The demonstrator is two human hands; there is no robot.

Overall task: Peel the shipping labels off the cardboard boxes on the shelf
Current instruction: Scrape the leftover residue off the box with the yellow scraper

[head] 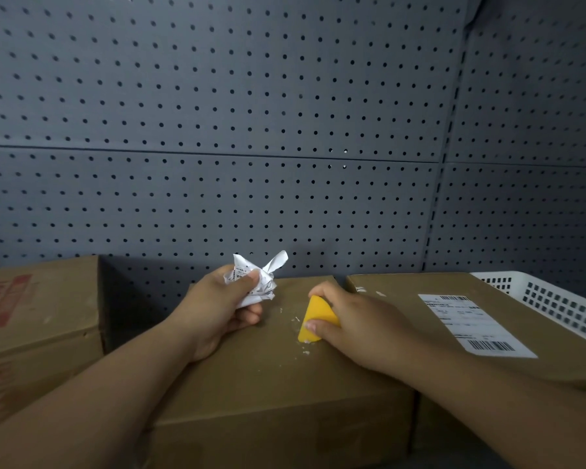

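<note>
A brown cardboard box (268, 377) stands in the middle, its top bare except for small white paper scraps (301, 346). My left hand (217, 309) rests on it and grips a crumpled white shipping label (257, 282). My right hand (356, 323) holds a yellow plastic scraper (313, 321), its edge down on the box top beside the scraps. A second box (403, 299) to the right carries an intact white shipping label (471, 323) with barcodes.
A third box with red print (38, 316) stands at the left, with a dark gap between it and the middle box. A white perforated plastic basket (555, 299) lies on the right box's far corner. Grey pegboard (251, 130) forms the back wall.
</note>
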